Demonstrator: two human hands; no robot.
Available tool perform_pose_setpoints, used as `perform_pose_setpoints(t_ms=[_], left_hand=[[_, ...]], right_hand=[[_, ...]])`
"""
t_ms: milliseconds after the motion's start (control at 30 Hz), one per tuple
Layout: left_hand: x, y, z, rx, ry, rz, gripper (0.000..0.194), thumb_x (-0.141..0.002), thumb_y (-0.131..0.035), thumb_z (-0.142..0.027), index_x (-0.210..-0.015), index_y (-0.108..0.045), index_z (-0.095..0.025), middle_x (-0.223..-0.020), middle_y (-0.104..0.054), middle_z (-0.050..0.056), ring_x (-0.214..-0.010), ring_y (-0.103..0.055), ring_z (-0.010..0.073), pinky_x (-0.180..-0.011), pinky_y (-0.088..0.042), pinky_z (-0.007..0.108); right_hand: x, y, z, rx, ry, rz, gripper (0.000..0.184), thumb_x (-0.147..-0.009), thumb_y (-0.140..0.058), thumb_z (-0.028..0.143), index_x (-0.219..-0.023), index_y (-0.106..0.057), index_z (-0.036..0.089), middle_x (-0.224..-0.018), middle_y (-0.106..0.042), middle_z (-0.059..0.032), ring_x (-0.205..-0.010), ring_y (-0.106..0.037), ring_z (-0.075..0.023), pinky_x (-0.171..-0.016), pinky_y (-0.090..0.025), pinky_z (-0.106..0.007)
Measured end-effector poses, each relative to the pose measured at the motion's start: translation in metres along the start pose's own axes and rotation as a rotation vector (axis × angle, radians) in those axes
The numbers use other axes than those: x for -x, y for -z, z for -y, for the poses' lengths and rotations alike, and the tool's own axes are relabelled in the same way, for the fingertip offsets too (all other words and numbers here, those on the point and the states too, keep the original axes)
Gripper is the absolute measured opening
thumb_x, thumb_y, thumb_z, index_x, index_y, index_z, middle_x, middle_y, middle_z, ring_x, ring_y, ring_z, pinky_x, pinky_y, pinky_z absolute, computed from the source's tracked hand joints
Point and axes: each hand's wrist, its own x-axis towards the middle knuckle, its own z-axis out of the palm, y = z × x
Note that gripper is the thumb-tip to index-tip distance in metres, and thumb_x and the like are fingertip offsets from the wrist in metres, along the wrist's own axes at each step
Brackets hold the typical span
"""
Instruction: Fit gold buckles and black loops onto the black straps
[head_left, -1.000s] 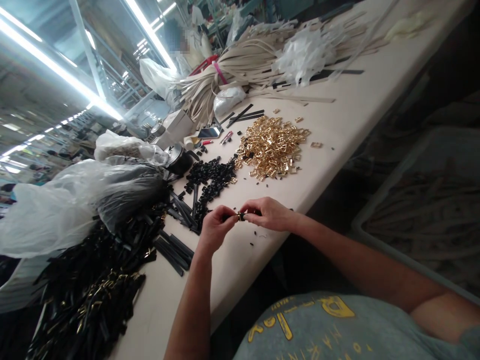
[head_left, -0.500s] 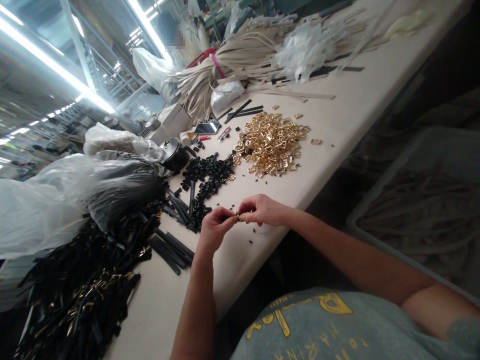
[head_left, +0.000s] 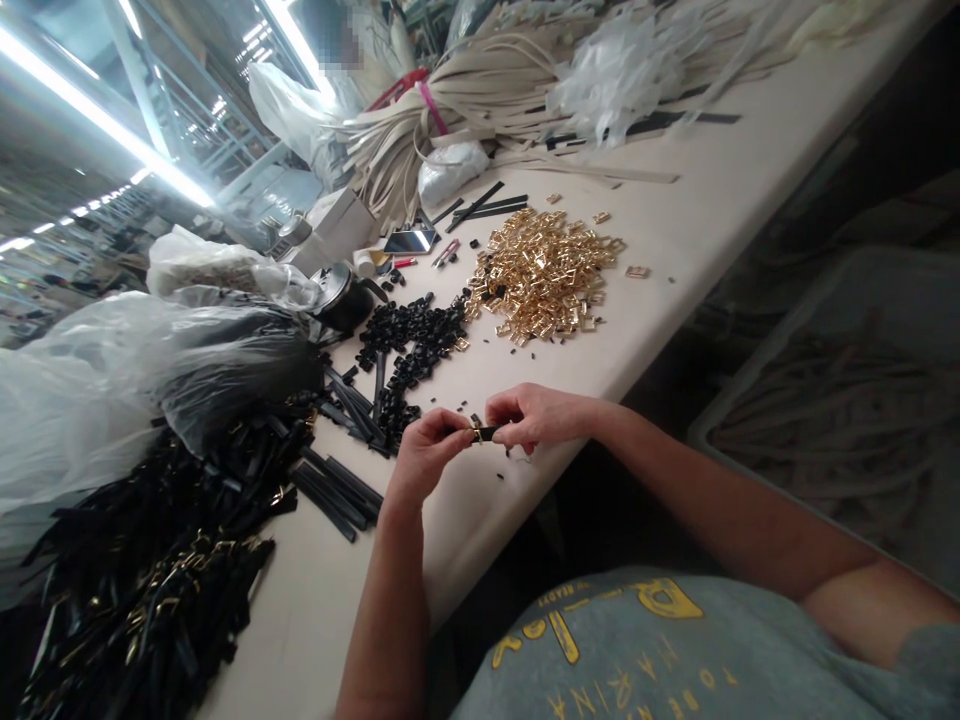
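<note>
Between my two hands a short black strap (head_left: pixel 487 434) is stretched, with a small gold buckle (head_left: pixel 477 436) on it. My left hand (head_left: pixel 426 452) pinches the strap's left side, close against the buckle; the fingers hide that part. On the other side, my right hand (head_left: pixel 538 416) grips the strap's right end between thumb and fingers. Both hands are held over the near edge of the table. Beyond them lie a heap of gold buckles (head_left: pixel 544 275) and a pile of small black loops (head_left: pixel 412 340).
At the left, black straps with gold buckles (head_left: pixel 172 580) form a big heap beside plastic bags (head_left: pixel 82 390). Cut black strips (head_left: pixel 337 490) lie near my left wrist. A dark lidded pot (head_left: pixel 345 300), a phone (head_left: pixel 410 242) and beige straps (head_left: pixel 487 90) are farther back.
My hands have drawn slightly apart, and a length of black strap now shows right of the buckle. The camera's view has shifted a little.
</note>
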Motion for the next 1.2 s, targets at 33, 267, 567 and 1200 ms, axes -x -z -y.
perform_pose_setpoints(t_ms=[33, 267, 567, 1200], left_hand=[[0.000, 0.001, 0.000, -0.001, 0.001, -0.010, 0.019, -0.066, -0.080, -0.028, -0.070, -0.066, -0.015, -0.067, -0.064, 0.001, -0.062, -0.052, 0.0103, -0.060, -0.039, 0.023], [-0.005, -0.002, 0.005, -0.033, 0.061, 0.014, 0.020, -0.065, -0.079, -0.029, -0.071, -0.066, -0.016, -0.067, -0.065, 0.001, -0.063, -0.055, 0.0115, -0.063, -0.042, 0.024], [-0.008, -0.007, 0.016, -0.010, 0.079, -0.050, 0.020, -0.062, -0.080, -0.025, -0.068, -0.063, -0.016, -0.068, -0.063, 0.000, -0.063, -0.053, 0.0103, -0.062, -0.041, 0.022], [-0.004, -0.009, 0.009, 0.329, 0.138, 0.002, 0.031, -0.060, -0.086, -0.030, -0.077, -0.064, -0.016, -0.073, -0.066, 0.001, -0.066, -0.062, 0.0114, -0.069, -0.051, 0.025]], right_hand=[[0.002, 0.001, 0.001, 0.039, -0.003, -0.012, 0.009, -0.073, -0.056, 0.019, -0.081, -0.056, 0.016, -0.069, -0.061, 0.0022, -0.052, -0.056, -0.0097, -0.051, -0.043, -0.020], [0.005, -0.002, -0.005, 0.343, 0.079, -0.242, 0.016, -0.075, -0.052, 0.013, -0.085, -0.064, 0.016, -0.060, -0.059, 0.0040, -0.053, -0.053, -0.0101, -0.055, -0.035, -0.021], [-0.007, -0.010, -0.011, 0.501, 0.160, -0.354, 0.022, -0.073, -0.055, 0.012, -0.088, -0.070, 0.017, -0.082, -0.070, -0.0033, -0.072, -0.057, -0.0154, -0.066, -0.037, -0.024], [-0.007, -0.011, -0.010, -0.065, 0.153, -0.172, 0.021, -0.082, -0.063, 0.034, -0.082, -0.065, 0.013, -0.068, -0.062, 0.0006, -0.052, -0.057, -0.0084, -0.049, -0.045, -0.019]])
